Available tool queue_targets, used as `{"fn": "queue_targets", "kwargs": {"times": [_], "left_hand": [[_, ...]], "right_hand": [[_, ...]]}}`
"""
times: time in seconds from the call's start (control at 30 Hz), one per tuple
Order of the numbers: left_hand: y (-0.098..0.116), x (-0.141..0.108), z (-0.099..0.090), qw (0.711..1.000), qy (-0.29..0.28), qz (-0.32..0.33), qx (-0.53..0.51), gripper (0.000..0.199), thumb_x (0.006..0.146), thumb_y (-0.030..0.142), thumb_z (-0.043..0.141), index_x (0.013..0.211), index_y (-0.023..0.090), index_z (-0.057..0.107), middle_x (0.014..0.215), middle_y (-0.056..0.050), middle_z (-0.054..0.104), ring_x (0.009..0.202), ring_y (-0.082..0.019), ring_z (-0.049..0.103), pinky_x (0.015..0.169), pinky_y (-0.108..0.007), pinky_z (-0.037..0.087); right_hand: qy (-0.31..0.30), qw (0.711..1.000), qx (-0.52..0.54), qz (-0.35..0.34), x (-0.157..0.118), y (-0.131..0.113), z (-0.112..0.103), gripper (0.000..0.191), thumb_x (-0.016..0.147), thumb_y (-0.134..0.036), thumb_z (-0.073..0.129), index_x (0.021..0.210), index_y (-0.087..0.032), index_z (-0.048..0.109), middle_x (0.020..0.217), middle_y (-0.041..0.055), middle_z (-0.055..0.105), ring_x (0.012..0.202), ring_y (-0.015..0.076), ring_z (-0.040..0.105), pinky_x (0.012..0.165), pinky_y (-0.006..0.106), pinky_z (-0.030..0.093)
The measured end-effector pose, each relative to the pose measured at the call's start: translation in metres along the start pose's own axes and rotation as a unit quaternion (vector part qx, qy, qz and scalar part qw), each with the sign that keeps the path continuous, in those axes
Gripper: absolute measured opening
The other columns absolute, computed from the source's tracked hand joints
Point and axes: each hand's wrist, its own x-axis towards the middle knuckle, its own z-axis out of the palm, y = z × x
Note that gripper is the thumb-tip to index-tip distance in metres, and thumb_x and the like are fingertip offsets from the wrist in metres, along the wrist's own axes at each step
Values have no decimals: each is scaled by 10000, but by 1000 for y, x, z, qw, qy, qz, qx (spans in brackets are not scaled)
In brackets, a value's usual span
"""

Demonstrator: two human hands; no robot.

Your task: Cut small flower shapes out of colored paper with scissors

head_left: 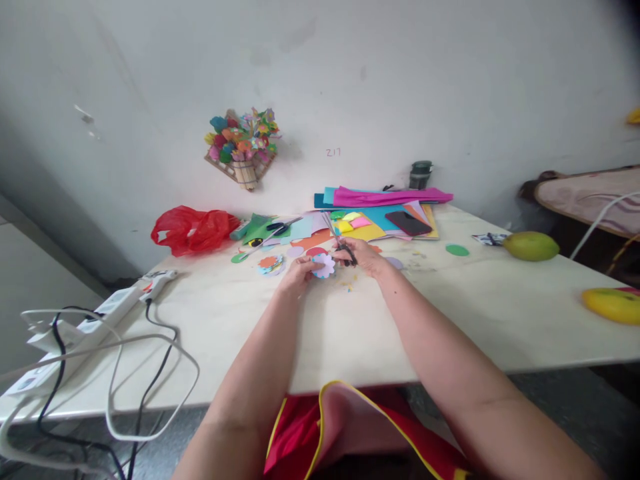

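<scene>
My left hand (301,271) pinches a pale lilac paper flower (324,266) with scalloped edges, and a bit of blue shows at its rim. Just to the right, my right hand (361,256) is closed on black-handled scissors (345,249), whose blades point up and away from me. The flower and the scissors are close together over the table. Left of my left hand lies a small pile of cut paper flowers (271,265) in orange, blue and yellow. Small paper scraps (347,287) lie below the scissors.
Behind my hands are coloured sheets (373,228), a phone (409,223), rolled pink paper (390,196) and a second pair of scissors (278,229). A red bag (193,230) and a power strip (75,337) with cables are leftward; mangoes (531,246) and a green disc (457,250) rightward.
</scene>
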Motion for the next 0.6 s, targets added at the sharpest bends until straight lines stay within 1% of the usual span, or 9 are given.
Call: {"fn": "queue_targets", "kwargs": {"times": [0.07,0.13,0.3,0.43,0.6], "left_hand": [[0,-1,1,1000,-20,-4,7,174,524,102,862,629,133,727,645,-75,728,564,-161,642,613,-271,497],[1,-2,3,999,-37,-7,16,174,510,103,863,619,137,732,627,-73,725,537,-154,628,589,-266,489],[1,-3,4,995,-73,-23,57,190,487,138,885,585,143,722,595,-71,713,539,-162,633,589,-271,497],[-1,-1,2,994,-67,-24,77,225,476,177,905,569,151,701,580,-57,696,533,-151,613,585,-270,474],[-2,1,1,997,-45,-17,64,243,452,192,898,590,149,704,605,-45,706,556,-143,614,607,-272,468]], "right_hand": [[7,1000,26,-6,-1,-1,3,464,574,-380,923,891,-193,640,643,-44,625,577,126,564,503,221,344],[0,999,43,-14,-1,-2,6,475,551,-361,921,890,-196,633,665,-48,627,604,130,577,547,231,391],[-36,998,32,-41,1,1,12,380,545,-237,851,851,-195,630,712,-47,615,662,125,555,613,239,423],[-33,998,18,-50,3,5,14,309,586,-184,768,866,-199,637,696,-55,596,649,122,540,610,233,413],[-3,998,38,-45,4,5,13,291,601,-161,756,861,-194,628,621,-77,570,590,116,544,606,237,422]]}}
